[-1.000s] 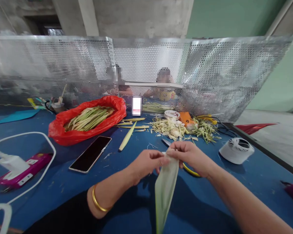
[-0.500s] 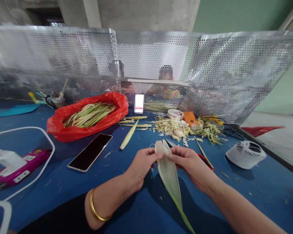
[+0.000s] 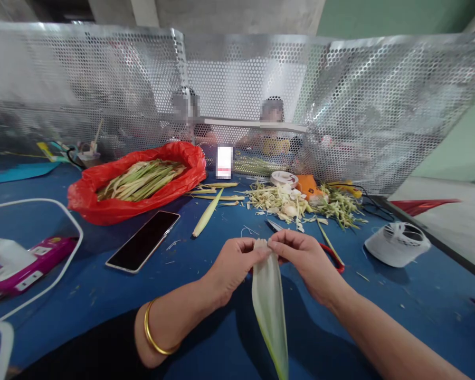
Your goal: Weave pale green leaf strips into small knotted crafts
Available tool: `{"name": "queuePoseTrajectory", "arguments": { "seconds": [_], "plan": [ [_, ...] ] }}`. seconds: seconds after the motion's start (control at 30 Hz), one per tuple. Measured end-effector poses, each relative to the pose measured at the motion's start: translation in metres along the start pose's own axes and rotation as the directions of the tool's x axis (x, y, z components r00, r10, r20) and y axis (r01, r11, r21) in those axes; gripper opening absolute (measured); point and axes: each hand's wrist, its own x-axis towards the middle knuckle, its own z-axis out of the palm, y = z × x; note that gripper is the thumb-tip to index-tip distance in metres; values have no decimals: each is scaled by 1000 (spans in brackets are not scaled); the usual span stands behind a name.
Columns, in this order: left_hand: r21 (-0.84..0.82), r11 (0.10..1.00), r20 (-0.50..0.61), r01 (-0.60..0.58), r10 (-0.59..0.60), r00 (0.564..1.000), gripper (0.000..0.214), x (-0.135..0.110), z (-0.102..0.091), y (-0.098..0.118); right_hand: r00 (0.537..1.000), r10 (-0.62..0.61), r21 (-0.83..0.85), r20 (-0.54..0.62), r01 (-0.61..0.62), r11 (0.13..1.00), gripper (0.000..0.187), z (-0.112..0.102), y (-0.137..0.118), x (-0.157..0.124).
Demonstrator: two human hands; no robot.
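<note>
Between both hands hangs a long pale-green leaf (image 3: 268, 301), broad at the top and tapering toward me. My left hand (image 3: 237, 264) pinches its upper end between thumb and fingers. At the same end, my right hand (image 3: 301, 256) grips the right edge, thumb and fingers pressed together. Scissors with red handles (image 3: 334, 257) lie on the blue table, partly hidden behind my right hand. Beyond my left hand rests another pale leaf (image 3: 208, 214), narrow and closed up.
A red plastic bag (image 3: 91, 203) of leaf strips (image 3: 142, 179) stands left, with a phone (image 3: 143, 241) before it. A purple power strip (image 3: 31, 266) and white cable lie at far left. Leaf scraps (image 3: 277, 200) pile ahead; a white string spool (image 3: 396, 244) stands right. Perforated metal (image 3: 241, 68) closes the back.
The leaf's top end has been drawn together between my fingers, and its tail now hangs straighter, further left. Both hands stay on it. The whole view has shifted slightly.
</note>
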Motion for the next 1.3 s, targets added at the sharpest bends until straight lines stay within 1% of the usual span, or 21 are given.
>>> {"name": "queuePoseTrajectory", "arguments": {
  "seconds": [0.1, 0.33, 0.43, 0.53, 0.63, 0.73, 0.8, 0.97, 1.07, 1.23, 1.3],
  "plan": [
    [-33, 999, -4, -9, 8, 1000, 27, 1, 0, -2, 1000, -5, -9, -8, 5, 1000, 28, 2, 1, -1],
    [-123, 992, -19, 37, -39, 999, 28, 2, 0, 0, 998, -48, 40, -51, 50, 998, 26, 4, 2, -3],
    [-123, 992, -41, 29, -34, 999, 29, 2, 0, -1, 998, -23, 61, -51, 26, 998, 28, 4, 1, -3],
    [-74, 997, -72, -5, -1, 997, 31, 3, -1, -6, 1000, 23, 30, -4, -23, 999, 32, 4, 2, -3],
    [-12, 1000, -96, -19, 18, 995, 36, 5, -1, -9, 1000, 17, 14, 14, -17, 1000, 31, 4, 5, -2],
    [26, 1000, -72, -17, 19, 997, 44, 4, 0, -11, 1000, 2, 46, -14, -1, 999, 31, 5, 7, -2],
    [62, 997, -59, -37, 41, 997, 48, 3, 1, -11, 999, -13, 54, -35, 15, 998, 30, 6, 7, -3],
    [160, 982, -101, -101, 118, 988, 47, 4, -2, -14, 989, -101, 35, -108, 106, 994, 23, 8, 7, -5],
    [175, 977, -124, -123, 146, 982, 46, 6, -3, -15, 985, -117, 33, -130, 122, 992, 24, 8, 7, -5],
    [254, 958, -159, -132, 176, 971, 45, 9, -4, -14, 1000, -24, 33, -14, 24, 999, 29, 11, 10, -5],
    [255, 958, -168, -128, 174, 970, 45, 9, -4, -14, 1000, -27, 22, -10, 27, 999, 29, 12, 13, -5]
  ]
}}
